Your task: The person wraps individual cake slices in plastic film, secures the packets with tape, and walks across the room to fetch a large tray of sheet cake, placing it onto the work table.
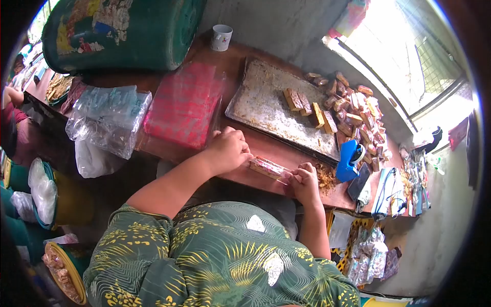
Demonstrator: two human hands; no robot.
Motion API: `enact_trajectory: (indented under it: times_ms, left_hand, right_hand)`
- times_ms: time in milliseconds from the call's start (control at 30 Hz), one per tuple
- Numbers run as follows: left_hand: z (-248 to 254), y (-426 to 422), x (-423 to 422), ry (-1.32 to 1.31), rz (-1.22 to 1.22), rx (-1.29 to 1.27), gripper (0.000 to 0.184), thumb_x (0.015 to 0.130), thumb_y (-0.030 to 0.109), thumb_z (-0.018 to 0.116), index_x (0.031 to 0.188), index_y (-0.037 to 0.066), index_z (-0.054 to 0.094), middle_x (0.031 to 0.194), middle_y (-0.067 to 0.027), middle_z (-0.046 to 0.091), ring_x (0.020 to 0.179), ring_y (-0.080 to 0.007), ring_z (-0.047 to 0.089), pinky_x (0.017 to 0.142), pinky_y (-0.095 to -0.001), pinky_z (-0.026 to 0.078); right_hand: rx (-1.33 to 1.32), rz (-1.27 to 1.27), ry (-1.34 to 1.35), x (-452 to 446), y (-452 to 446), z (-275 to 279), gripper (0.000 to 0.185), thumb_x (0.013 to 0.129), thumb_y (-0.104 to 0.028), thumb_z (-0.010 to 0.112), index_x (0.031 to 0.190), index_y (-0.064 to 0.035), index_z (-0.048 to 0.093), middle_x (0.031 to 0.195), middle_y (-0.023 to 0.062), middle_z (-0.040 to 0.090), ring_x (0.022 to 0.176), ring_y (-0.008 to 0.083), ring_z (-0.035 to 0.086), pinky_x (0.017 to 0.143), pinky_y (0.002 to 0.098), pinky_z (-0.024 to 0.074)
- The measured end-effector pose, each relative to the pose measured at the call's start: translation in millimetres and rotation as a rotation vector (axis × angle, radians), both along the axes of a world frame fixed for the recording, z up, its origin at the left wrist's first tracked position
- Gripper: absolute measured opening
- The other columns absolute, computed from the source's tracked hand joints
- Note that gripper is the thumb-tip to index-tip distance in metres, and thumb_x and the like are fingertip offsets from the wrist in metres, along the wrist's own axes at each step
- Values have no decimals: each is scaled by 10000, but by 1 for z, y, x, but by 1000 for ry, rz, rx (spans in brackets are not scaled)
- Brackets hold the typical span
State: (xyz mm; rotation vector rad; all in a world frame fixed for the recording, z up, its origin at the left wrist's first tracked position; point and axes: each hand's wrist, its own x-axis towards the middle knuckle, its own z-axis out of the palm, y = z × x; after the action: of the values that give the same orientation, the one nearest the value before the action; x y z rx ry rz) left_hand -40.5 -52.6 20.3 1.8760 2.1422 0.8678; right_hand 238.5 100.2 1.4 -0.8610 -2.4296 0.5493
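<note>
Near the table's front edge, a small bar in a clear printed wrapper (pixel 268 168) lies between my two hands. My left hand (pixel 230 148) pinches the wrapper at its left end, fingers curled. At the right end, my right hand (pixel 303 180) grips the wrapper with bent fingers. Beyond my hands, a worn metal tray (pixel 271 94) holds several unwrapped brown bars (pixel 318 115). A heap of wrapped bars (pixel 358 115) is behind the tray's right side. Just right of the tray stands a blue tape dispenser (pixel 349 159), with brown crumbs (pixel 326 177) beside it.
Pink plastic sheets (pixel 184 105) and clear bags (pixel 110 115) lie left on the table (pixel 245 180). A large green barrel (pixel 120 36) and a white cup (pixel 221 38) stand behind. A dark phone (pixel 359 181) is at right. Another person's arm (pixel 13 96) shows far left.
</note>
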Motion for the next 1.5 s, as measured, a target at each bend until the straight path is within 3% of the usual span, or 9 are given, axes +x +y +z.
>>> enact_trajectory:
  times_ms: [167,467,767,900,1000,1100,1233,1333,1500]
  left_hand:
    - [-29,10,10,123,201,110,188,839,376,757,897,198,766,1007,20,664,1184,-262,530,957,-493,395]
    - [-19,-9,21,428,-168,72,126,845,204,645,900,167,752,1010,14,684,1128,-238,549,944,-530,354]
    - [-15,14,17,516,-141,136,169,864,303,685,903,151,747,1041,-20,633,1091,-257,526,879,-481,361]
    - [-9,-19,49,288,-28,61,346,989,323,627,1208,63,689,1150,-78,639,1148,-262,552,1005,-464,388]
    - [-20,19,46,-570,-109,167,402,982,311,683,1288,54,639,1138,-93,668,1109,-234,613,995,-375,441]
    - [-7,45,47,-1506,-156,-114,409,970,241,716,1301,23,614,1138,-113,690,1054,-206,649,955,-298,475]
    - [-16,52,57,-443,-261,140,313,921,79,665,1228,17,649,1265,-111,682,1161,-301,623,1048,-395,464]
    - [-28,52,45,-302,-389,113,465,879,171,705,1323,48,639,1408,-127,615,1262,-326,564,1108,-439,423]
    - [1,37,54,-77,-459,21,732,863,490,739,1429,59,569,1490,-105,547,1361,-300,481,1145,-461,328]
  right_hand:
    - [60,-60,-137,-15,-6,18,135,800,-151,826,843,-53,743,984,125,610,1010,312,588,867,414,491]
    - [239,17,-272,-5,-49,18,259,794,-106,733,1007,-235,801,1060,25,704,1125,284,589,994,451,438]
    - [310,-34,-353,-18,-39,18,147,885,-235,702,1011,-188,759,1021,91,677,1073,318,589,922,443,451]
    - [282,9,-238,-3,-70,-1,400,899,-312,715,1257,-148,646,1236,117,581,1163,359,530,964,488,424]
    - [207,14,-175,-2,-78,-1,564,900,-330,722,1353,-26,577,1315,185,542,1231,397,498,1045,526,387]
    - [72,3,167,-5,-73,7,626,909,-241,730,1426,32,507,1360,248,529,1238,423,524,1108,518,371]
    - [171,71,362,-2,-54,28,422,864,-132,738,1279,-89,675,1237,137,653,1118,325,620,1024,433,441]
    - [384,147,126,5,-49,17,407,796,-140,767,1189,-247,752,1158,-16,705,1100,231,627,939,395,454]
    - [87,147,160,15,-60,18,428,853,-159,757,1275,-155,687,1170,38,710,1120,275,635,987,425,457]
